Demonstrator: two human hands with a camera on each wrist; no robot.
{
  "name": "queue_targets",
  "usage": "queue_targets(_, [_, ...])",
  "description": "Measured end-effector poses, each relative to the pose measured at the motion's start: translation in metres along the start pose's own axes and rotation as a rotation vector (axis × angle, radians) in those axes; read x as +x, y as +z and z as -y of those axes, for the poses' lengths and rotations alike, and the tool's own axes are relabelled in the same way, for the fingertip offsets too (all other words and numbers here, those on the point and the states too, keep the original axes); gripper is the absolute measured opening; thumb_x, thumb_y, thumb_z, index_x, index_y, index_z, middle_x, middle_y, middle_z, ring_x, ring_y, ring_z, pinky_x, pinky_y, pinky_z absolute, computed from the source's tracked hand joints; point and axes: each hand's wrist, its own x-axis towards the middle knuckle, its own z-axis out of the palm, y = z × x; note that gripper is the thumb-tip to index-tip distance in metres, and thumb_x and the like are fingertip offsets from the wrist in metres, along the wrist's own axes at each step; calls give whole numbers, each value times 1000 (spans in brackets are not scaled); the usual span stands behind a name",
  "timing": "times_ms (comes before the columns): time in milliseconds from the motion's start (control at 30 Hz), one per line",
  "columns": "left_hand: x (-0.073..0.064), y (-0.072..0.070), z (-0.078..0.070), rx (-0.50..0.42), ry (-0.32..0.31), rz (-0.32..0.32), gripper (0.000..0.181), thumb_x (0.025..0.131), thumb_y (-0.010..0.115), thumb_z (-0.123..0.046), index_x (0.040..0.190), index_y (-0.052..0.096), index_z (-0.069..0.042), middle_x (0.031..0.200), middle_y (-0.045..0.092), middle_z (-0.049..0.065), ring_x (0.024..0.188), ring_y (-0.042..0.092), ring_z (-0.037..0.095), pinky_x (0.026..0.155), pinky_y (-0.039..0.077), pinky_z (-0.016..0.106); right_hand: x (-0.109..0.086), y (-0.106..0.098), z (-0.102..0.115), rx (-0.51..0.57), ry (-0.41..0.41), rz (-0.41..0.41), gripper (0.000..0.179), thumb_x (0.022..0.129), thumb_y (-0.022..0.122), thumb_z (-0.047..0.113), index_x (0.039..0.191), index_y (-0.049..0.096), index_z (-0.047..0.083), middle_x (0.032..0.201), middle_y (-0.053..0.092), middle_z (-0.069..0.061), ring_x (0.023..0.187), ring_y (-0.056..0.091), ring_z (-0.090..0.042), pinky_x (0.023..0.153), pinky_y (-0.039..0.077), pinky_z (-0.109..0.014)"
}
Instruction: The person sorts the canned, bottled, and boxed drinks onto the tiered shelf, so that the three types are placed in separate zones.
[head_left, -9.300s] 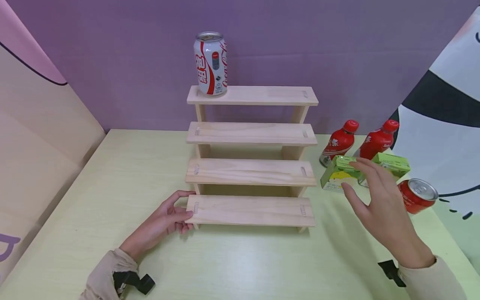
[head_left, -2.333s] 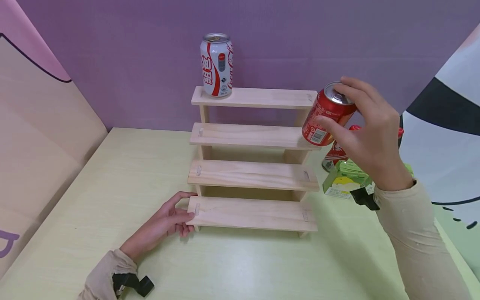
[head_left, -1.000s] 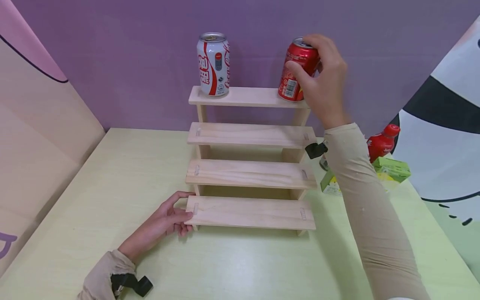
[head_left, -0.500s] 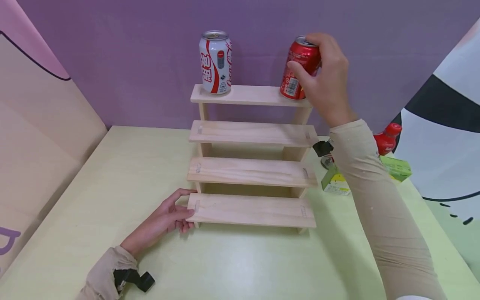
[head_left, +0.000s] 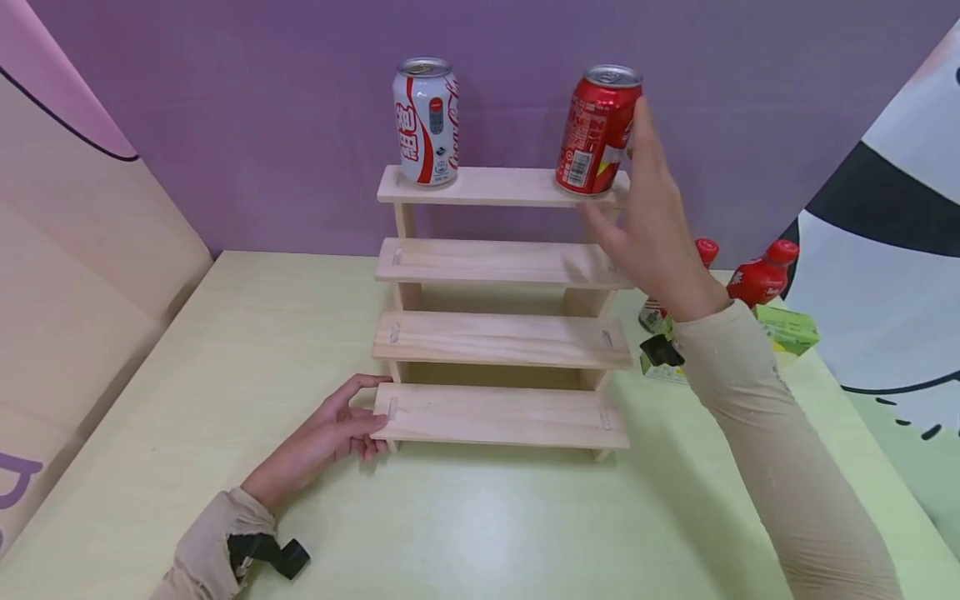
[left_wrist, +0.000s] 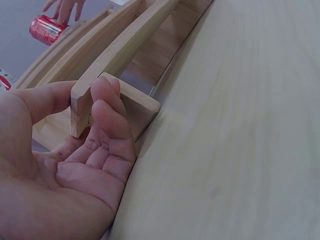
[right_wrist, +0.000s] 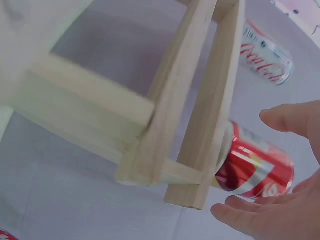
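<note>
A red soda can (head_left: 597, 129) stands upright at the right end of the top step of a stepped wooden shelf (head_left: 502, 339). A white and red Coca-Cola can (head_left: 426, 123) stands at the left end of that step. My right hand (head_left: 660, 229) is just right of the red can, thumb away from it and fingers extended along its side; whether a fingertip touches it I cannot tell. With thumb and curled fingers, my left hand (head_left: 330, 437) grips the left end of the lowest step. In the left wrist view, the thumb and fingers close around that board end (left_wrist: 82, 102).
Two red bottles with red caps stand on the table to the shelf's right, one (head_left: 763, 273) showing better. Green drink cartons (head_left: 787, 329) stand in front, partly behind my right forearm. A purple backdrop (head_left: 300, 125) rises close behind the shelf.
The red can went from the table's right side up to the top step. My right hand has let go of it and drawn back down and right. The left hand stays put.
</note>
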Motion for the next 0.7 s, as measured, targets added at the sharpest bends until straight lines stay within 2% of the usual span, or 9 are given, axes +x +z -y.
queue_targets(100, [1, 0, 1, 2, -6, -2, 52, 101, 58, -14, 146, 32, -14, 87, 67, 17, 68, 61, 18, 64, 53, 28, -18, -4, 4, -14, 1, 16, 97, 90, 73, 14, 160, 6, 18, 164, 18, 3, 147, 26, -14, 117, 30, -40])
queue_targets(233, [1, 0, 1, 1, -12, -8, 51, 101, 59, -14, 145, 33, -15, 86, 66, 17, 68, 61, 19, 63, 53, 28, -36, -6, 10, -24, 13, 8, 89, 90, 73, 18, 159, 18, 15, 162, 28, -2, 144, 35, -22, 113, 35, -48])
queue_targets(467, [-1, 0, 0, -3, -5, 2, 52, 101, 57, -14, 146, 32, -14, 85, 67, 16, 69, 62, 18, 63, 53, 27, -57, -12, 14, -18, -33, -69, 75, 90, 72, 15, 154, 34, 13, 156, 39, 0, 141, 38, -17, 111, 39, -44])
queue_targets(700, [-1, 1, -2, 9, -8, -3, 51, 101, 57, -14, 146, 33, -15, 85, 67, 15, 69, 62, 18, 64, 53, 27, -75, -20, 9, -33, -8, -83, 73, 87, 74, 12, 151, 39, 11, 153, 43, -5, 139, 40, -22, 109, 40, -49])
